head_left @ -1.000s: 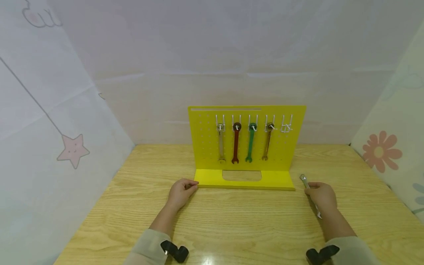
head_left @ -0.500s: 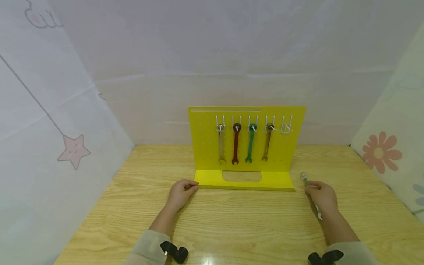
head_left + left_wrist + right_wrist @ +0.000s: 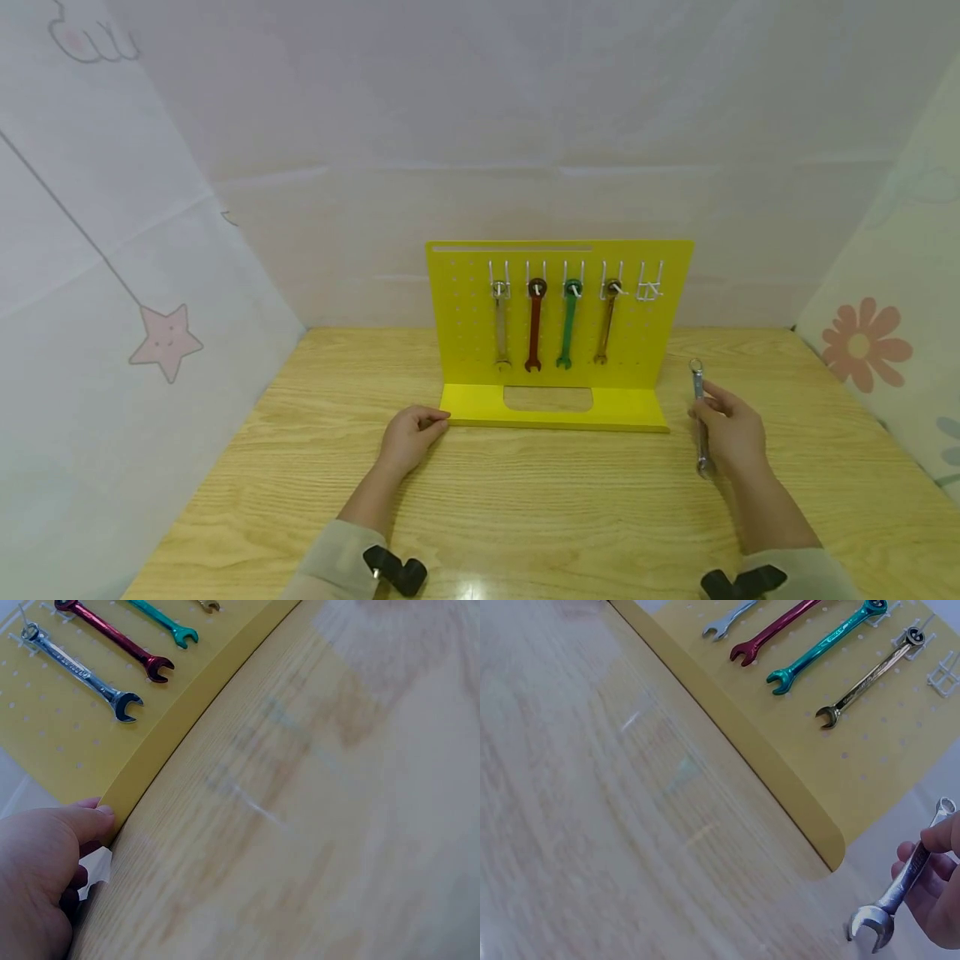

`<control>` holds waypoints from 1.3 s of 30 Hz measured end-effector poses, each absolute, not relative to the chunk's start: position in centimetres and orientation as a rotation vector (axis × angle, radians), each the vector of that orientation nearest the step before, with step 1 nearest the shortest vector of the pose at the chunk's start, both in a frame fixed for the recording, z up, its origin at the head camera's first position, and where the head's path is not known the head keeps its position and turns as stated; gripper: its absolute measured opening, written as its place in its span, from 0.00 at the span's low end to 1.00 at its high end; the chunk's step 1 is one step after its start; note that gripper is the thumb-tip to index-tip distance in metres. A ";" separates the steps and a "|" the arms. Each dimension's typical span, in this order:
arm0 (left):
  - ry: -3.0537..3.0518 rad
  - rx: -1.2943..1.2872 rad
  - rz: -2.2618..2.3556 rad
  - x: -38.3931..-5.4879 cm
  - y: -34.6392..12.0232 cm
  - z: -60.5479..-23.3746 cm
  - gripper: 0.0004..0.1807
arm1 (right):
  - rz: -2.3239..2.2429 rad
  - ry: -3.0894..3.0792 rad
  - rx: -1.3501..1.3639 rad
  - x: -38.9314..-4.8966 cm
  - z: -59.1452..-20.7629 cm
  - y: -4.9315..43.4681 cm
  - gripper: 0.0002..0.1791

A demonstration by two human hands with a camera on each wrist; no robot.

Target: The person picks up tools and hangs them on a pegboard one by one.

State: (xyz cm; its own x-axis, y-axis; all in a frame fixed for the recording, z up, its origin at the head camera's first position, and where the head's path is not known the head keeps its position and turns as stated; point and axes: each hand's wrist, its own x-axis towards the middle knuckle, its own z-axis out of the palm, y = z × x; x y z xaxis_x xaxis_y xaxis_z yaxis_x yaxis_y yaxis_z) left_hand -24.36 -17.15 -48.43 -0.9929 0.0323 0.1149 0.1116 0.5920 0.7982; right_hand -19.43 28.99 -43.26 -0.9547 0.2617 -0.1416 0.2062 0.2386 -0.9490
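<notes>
My right hand [image 3: 735,432] grips a silver combination wrench [image 3: 904,883] by its shank, ring end up and open end down, beside the right end of a yellow pegboard stand [image 3: 622,407]. At the stand's front left corner, my left hand [image 3: 407,437] pinches the base edge between thumb and fingers. Hanging from hooks on the board, left to right, are a silver wrench [image 3: 79,671], a red wrench [image 3: 535,329], a green wrench [image 3: 568,329] and a gold wrench [image 3: 866,684]. The rightmost hook [image 3: 649,283] carries nothing.
The stand rests on a wood-grain table [image 3: 525,508]. Pale cloth walls [image 3: 525,125] enclose the back and sides. A cutout slot [image 3: 547,398] opens in the stand's base.
My right hand has raised the silver wrench and turned it more upright, its ring end moving up and slightly right. The left hand keeps its place on the stand's corner.
</notes>
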 end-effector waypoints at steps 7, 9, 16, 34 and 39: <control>-2.723 -0.116 -1.375 -24.2 -17.1 -48.4 0.07 | 1.773 -2.429 -0.347 -19.9 -42.3 28.3 0.29; -2.723 -0.118 -1.373 -24.2 -17.1 -48.4 0.07 | 1.770 -2.418 -0.330 -20.0 -41.9 28.0 0.29; -2.722 -0.124 -1.362 -24.3 -17.2 -48.5 0.07 | 1.844 -2.303 -0.245 -20.5 -39.6 27.0 0.29; -2.721 -0.156 -1.323 -24.4 -17.2 -48.5 0.07 | 2.022 -2.045 -0.031 -21.8 -34.8 24.1 0.26; -2.722 -0.150 -1.329 -24.3 -17.2 -48.5 0.07 | 2.026 -2.061 -0.042 -22.3 -34.7 23.7 0.25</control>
State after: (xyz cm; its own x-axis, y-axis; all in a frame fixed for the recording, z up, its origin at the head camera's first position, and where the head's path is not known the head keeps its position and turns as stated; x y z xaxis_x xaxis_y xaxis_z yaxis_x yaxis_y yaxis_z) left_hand -24.33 -17.18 -48.54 -0.9892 0.0411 0.1408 0.1363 0.6120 0.7791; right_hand -22.25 23.72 -34.72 -0.9682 0.1945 0.1574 -0.1542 0.0319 -0.9875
